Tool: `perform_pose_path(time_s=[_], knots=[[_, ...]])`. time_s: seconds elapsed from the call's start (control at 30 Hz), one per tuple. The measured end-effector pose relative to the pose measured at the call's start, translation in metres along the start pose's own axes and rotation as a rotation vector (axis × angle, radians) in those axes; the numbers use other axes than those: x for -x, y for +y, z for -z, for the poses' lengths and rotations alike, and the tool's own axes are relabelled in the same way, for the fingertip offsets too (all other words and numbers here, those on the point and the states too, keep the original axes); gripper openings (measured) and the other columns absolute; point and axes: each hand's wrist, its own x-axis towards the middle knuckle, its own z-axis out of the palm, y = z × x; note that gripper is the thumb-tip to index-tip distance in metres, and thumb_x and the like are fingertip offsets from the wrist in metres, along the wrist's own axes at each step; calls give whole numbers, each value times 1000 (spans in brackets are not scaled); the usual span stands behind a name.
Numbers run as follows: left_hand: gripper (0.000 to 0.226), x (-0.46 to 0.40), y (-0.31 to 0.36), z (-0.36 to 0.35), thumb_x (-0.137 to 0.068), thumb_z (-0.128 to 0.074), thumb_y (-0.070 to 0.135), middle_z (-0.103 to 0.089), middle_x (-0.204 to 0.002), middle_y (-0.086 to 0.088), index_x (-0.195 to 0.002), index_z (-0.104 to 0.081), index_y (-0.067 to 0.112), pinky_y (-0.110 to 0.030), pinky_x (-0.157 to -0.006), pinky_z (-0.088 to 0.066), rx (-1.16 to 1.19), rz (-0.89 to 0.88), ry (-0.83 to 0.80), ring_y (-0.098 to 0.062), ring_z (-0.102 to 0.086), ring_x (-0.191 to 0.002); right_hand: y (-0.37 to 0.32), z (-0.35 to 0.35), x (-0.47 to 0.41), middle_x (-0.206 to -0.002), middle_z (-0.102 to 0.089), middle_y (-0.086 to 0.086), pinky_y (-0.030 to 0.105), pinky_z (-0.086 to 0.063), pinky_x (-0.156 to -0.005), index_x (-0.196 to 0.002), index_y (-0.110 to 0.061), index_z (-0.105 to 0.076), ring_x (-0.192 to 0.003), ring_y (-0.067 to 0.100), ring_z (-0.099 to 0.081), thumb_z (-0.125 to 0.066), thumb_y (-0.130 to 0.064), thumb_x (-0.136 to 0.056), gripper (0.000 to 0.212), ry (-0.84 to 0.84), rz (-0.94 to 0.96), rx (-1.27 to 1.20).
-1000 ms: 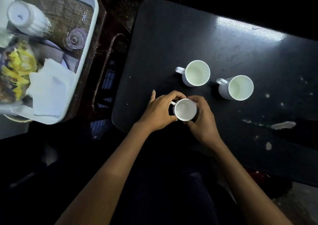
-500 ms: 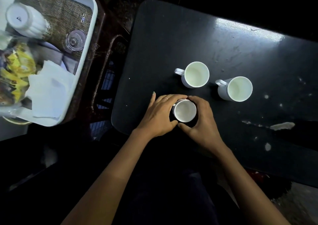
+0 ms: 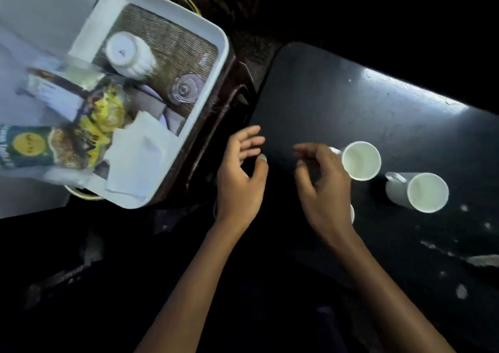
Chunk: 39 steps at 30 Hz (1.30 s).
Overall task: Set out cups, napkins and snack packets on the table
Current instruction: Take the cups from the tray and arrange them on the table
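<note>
Dark and glossy, the table (image 3: 337, 104) takes the right part of the view, and two white cups stand on it with their mouths up: the nearer cup (image 3: 360, 160) just beside the right hand (image 3: 324, 190), and the farther cup (image 3: 424, 194) to its right. A small white edge under the right wrist may be a third cup, but I cannot tell for sure. Both hands are empty; the left hand (image 3: 240, 174) has its fingers loosely spread, the right has them half curled, holding nothing. To the left, on a separate surface, sits a white tray (image 3: 213, 82) with folded napkins (image 3: 137, 158), yellow snack packets (image 3: 100, 120), an upturned white cup (image 3: 127, 55) and a clear glass (image 3: 186, 87). I judge the napkins very light and soft, best pinched at a corner or lifted as a stack. The packets seem crinkly and slippery, so take them by the sealed edge. The cups look stiff and breakable; hold them by the handle or around the body.
</note>
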Motion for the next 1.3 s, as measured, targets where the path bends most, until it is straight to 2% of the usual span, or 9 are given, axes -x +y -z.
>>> perform_pose_path(time_s=[0.2, 0.3, 0.4, 0.47, 0.6, 0.8, 0.93, 1.1, 1.3], knots=[[39, -58, 19, 53, -87, -52, -4, -58, -116, -1, -120, -49, 16, -25, -94, -47, 140, 69, 272, -11, -59, -101, -63, -61, -49, -98, -68, 2, 43, -51, -83, -103, -11, -63, -94, 22, -62, -51, -9, -86, 21, -117, 115, -73], [45, -85, 21, 82, -89, -51, 0, -51, -126, 0, -132, -43, 11, -15, -90, -48, 189, 113, 338, 7, -54, -98, -87, -93, -71, -99, -68, 2, 35, -50, -77, -105, -9, -63, -90, 20, -62, -52, -10, -88, 20, -182, 141, -83], [48, -110, 20, 104, -91, -51, 3, -46, -136, -5, -137, -38, 9, -15, -89, -46, 249, 198, 357, -1, -50, -105, -104, -122, -94, -100, -67, 2, 28, -48, -78, -107, -7, -62, -92, 15, -61, -52, -9, -89, 20, -257, 121, -105], [43, -124, 16, 113, -90, -51, 5, -47, -127, -6, -132, -41, 9, -21, -82, -44, 307, 286, 330, -11, -49, -105, -112, -139, -110, -105, -65, 5, 31, -49, -84, -113, -6, -59, -97, 16, -60, -51, -7, -89, 26, -313, 76, -121], [15, -145, 12, 123, -84, -51, 6, -43, -84, -10, -94, -41, 10, -23, -53, -37, 458, 412, 291, -16, -42, -61, -124, -171, -138, -126, -56, 11, 37, -45, -98, -127, -4, -50, -115, 23, -54, -48, 0, -87, 40, -419, -1, -155], [23, -163, 9, 124, -90, -42, 0, -58, -80, -1, -107, -48, 15, -12, -45, -42, 645, 502, 337, -2, -54, -57, -131, -206, -159, -143, -41, 13, 44, -36, -109, -141, -5, -32, -130, 30, -44, -44, 8, -83, 60, -586, -97, -184], [34, -169, 9, 123, -89, -39, -7, -60, -103, -11, -112, -49, 15, -22, -66, -47, 719, 496, 347, -13, -57, -80, -127, -215, -160, -113, -54, 0, 35, -45, -100, -132, -6, -42, -114, 20, -52, -41, 18, -75, 62, -607, -138, -280], [28, -166, 9, 128, -84, -37, -9, -53, -69, 0, -90, -48, 17, -15, -45, -41, 711, 488, 318, -3, -52, -51, -125, -211, -163, -122, -49, 7, 14, -44, -67, -133, -6, -38, -107, 17, -51, -39, 17, -77, 61, -639, -209, -336], [21, -152, 10, 125, -84, -40, 0, -50, -69, 4, -80, -45, 21, -20, -59, -39, 666, 523, 294, -6, -48, -64, -126, -196, -153, -132, -49, 8, 18, -36, -65, -128, -9, -41, -92, 12, -48, -40, 9, -83, 49, -623, -236, -420]])
